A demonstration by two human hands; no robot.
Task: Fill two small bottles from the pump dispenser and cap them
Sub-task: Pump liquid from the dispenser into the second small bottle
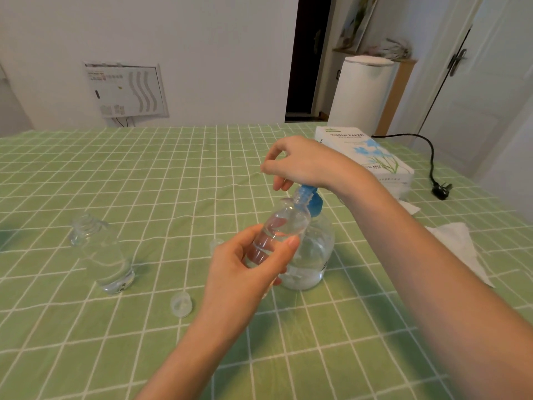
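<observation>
My left hand [245,272] grips a small clear bottle [284,223], uncapped and tilted, its mouth held up against the blue pump head [313,202] of the clear pump dispenser [311,255]. My right hand [302,166] sits on top of the pump head with loosely bent fingers that hold nothing. The nozzle itself is hidden by the hand and the bottle. A second small clear bottle [103,255] stands open at the left with some clear liquid in it. Two clear caps lie on the cloth: one cap [181,305] near the front, the other cap [216,243] just behind my left hand.
A green checked cloth [144,174] covers the table. A tissue paper pack [372,160] lies at the back right, with crumpled white tissue [461,243] beside my right forearm. A black cable with a plug [441,189] lies at the right edge.
</observation>
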